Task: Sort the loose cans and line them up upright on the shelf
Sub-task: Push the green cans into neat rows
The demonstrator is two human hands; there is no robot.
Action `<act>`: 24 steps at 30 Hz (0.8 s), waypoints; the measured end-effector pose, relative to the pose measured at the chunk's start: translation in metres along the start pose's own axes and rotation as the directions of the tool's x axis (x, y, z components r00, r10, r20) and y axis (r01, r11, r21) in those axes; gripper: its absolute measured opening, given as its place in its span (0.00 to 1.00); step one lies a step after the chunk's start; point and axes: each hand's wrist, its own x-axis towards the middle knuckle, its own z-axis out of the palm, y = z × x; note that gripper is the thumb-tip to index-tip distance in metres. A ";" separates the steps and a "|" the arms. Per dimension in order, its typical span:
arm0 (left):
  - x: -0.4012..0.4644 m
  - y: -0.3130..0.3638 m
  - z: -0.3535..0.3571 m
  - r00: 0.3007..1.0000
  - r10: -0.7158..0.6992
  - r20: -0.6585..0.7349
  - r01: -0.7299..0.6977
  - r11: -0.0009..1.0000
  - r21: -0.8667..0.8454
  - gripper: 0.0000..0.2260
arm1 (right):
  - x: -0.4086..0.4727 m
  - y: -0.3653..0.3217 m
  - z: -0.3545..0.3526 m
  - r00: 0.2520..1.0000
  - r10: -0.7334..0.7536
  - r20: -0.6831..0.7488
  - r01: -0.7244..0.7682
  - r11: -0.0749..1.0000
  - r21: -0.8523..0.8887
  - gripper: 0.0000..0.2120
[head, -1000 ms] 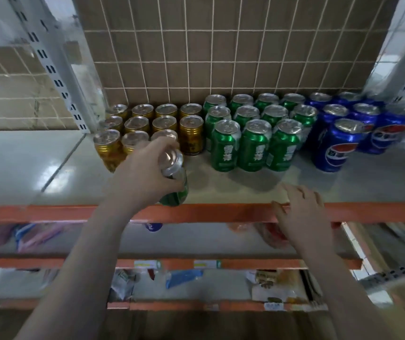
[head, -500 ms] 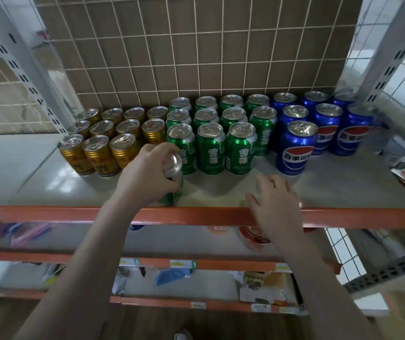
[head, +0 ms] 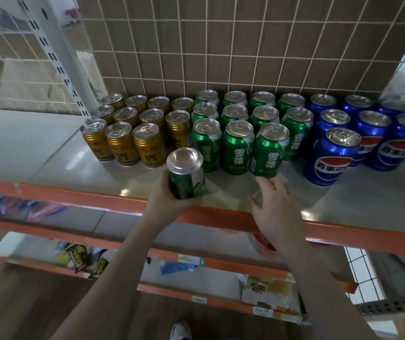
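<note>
Shelf [head: 37, 153] with a pale top and an orange front edge, brown tiled wall [head: 221, 45] behind it, white slotted upright [head: 56, 57] at its back left corner.

Left part of the shelf: gold cans [head: 120, 143] upright in three rows, running from the back edge forward; front row of three, back rows of four.

Just right of them, touching or nearly so: green cans [head: 238, 146] upright, also three rows deep, tops silver, pull tabs showing.

In front of the seam between gold and green, near the front edge: left hand [head: 169, 200], fingers and thumb curled round a loose green can [head: 186, 173]. Can roughly upright, tilted a little; the end facing up is a smooth concave dome with no tab, so it looks bottom-up. Whether it touches the shelf cannot be told; the hand hides its lower end.

Right of that, right hand [head: 277, 212] lies over the front edge, fingers spread and fairly straight, holding nothing, fingertips close to the front-right green can.

Right part of the shelf: blue cans [head: 331, 155] upright, one standing forward of the rest, others in rows back to the wall.

Below: lower shelves [head: 196, 261] with orange edges, packets [head: 81, 258] and price tags, blurred. Shoe [head: 180, 330] at bottom.
</note>
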 end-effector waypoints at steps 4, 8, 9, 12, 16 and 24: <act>0.007 -0.012 0.002 1.000 0.003 0.009 -0.003 0.995 0.096 0.34 | 0.003 0.001 0.003 1.000 0.028 0.009 -0.028 1.000 0.007 0.23; 0.012 -0.018 0.000 0.999 0.032 0.002 -0.032 0.989 0.145 0.34 | 0.004 0.001 0.007 0.999 0.032 0.017 -0.032 0.999 0.014 0.23; 0.011 -0.020 -0.002 0.999 0.038 0.002 -0.038 0.990 0.138 0.34 | 0.004 0.001 0.007 0.999 0.031 0.020 -0.031 0.999 0.016 0.22; 0.011 -0.021 -0.011 0.998 0.054 0.020 -0.056 0.990 0.130 0.38 | 0.002 0.002 0.009 0.999 0.037 0.029 -0.038 0.999 0.009 0.22; 0.013 -0.014 -0.025 0.986 0.165 0.005 -0.163 0.967 0.195 0.35 | 0.003 0.002 0.013 0.998 0.050 0.049 -0.049 0.998 -0.028 0.22; 0.014 0.012 -0.050 0.921 0.383 0.071 -0.389 0.913 0.127 0.30 | 0.005 -0.001 0.017 0.997 0.041 0.059 -0.037 0.996 -0.075 0.18</act>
